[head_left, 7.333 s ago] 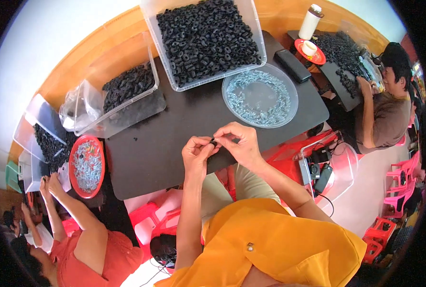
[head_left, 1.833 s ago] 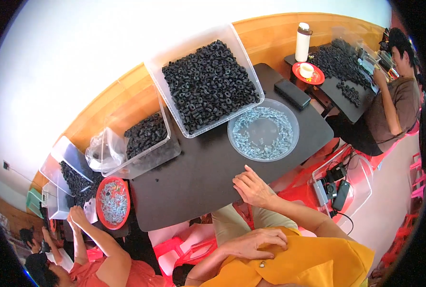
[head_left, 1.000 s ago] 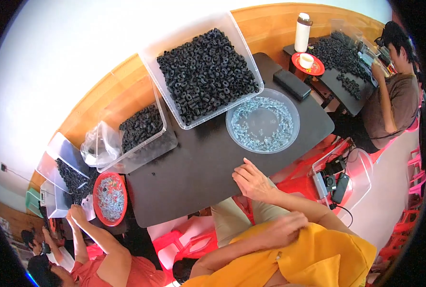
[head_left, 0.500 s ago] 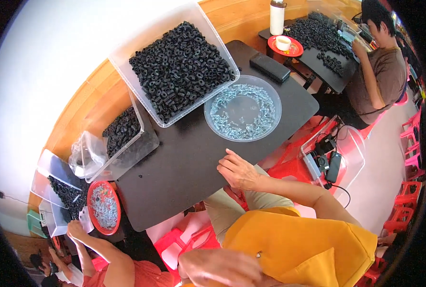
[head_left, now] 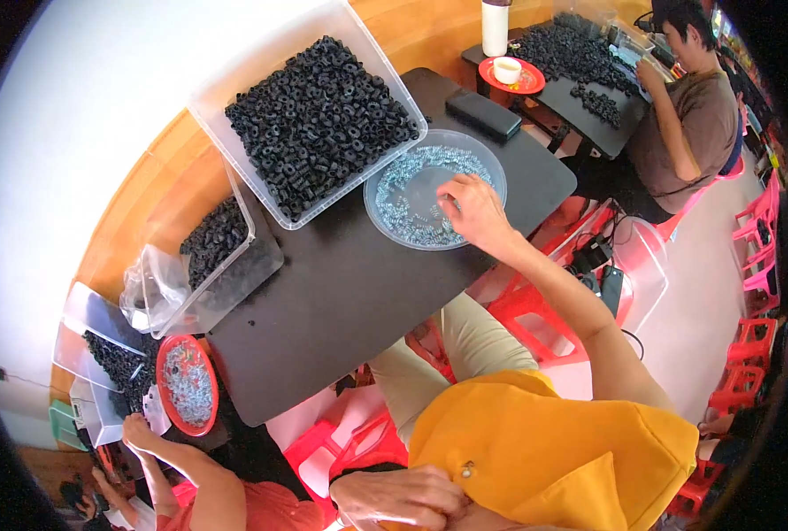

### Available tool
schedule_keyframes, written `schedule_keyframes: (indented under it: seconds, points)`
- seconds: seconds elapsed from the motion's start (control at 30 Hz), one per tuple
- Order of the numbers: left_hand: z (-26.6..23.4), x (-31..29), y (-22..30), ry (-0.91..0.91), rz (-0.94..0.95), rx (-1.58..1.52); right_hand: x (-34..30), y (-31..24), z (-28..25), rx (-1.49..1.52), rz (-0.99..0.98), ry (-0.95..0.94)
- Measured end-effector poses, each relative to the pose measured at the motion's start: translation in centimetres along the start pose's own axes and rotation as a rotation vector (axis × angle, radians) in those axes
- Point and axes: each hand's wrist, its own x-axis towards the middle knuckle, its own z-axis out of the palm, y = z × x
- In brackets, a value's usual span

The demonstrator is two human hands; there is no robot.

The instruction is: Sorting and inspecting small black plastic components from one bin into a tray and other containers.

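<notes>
My right hand (head_left: 475, 212) is over the near right part of a round clear dish (head_left: 424, 186). Its fingers are bent and drawn together; whatever may be between the fingertips is too small to make out. Small shiny metal coils that look like springs (head_left: 395, 184) lie in a ring around the dish. Low in the view, close to my yellow clothing (head_left: 535, 442), is my left hand (head_left: 398, 496) with curled fingers. Its fingertips are partly hidden, so any small thing in them does not show.
Beside the dish stands a clear box (head_left: 206, 111) of black ring-shaped parts (head_left: 323, 124). A black case (head_left: 482, 115) lies on the dark table (head_left: 323, 310). A second clear box (head_left: 261, 261) stands left. Co-workers sit at the lower left and upper right.
My right hand has moved from the table's near edge up and over the dish of springs. My left hand has shifted slightly down and no longer looks blurred. The view has shifted a little.
</notes>
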Motion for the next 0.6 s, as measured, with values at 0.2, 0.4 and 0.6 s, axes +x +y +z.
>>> schedule_keyframes:
  seconds: [0.2, 0.4, 0.6]
  points:
    - [-0.7, -0.8, 0.0, 0.091, -0.037, 0.000, 0.8, 1.5, 3.6, -0.109, 0.033, -0.234]
    - [-1.3, -2.0, 0.3, 0.219, -0.077, -0.003, 1.6, 1.5, 3.6, -0.023, 0.062, -0.336]
    - [-2.5, 0.1, 1.6, 0.637, -0.191, 0.170, 1.9, 2.5, 3.1, 0.040, 0.101, -0.350]
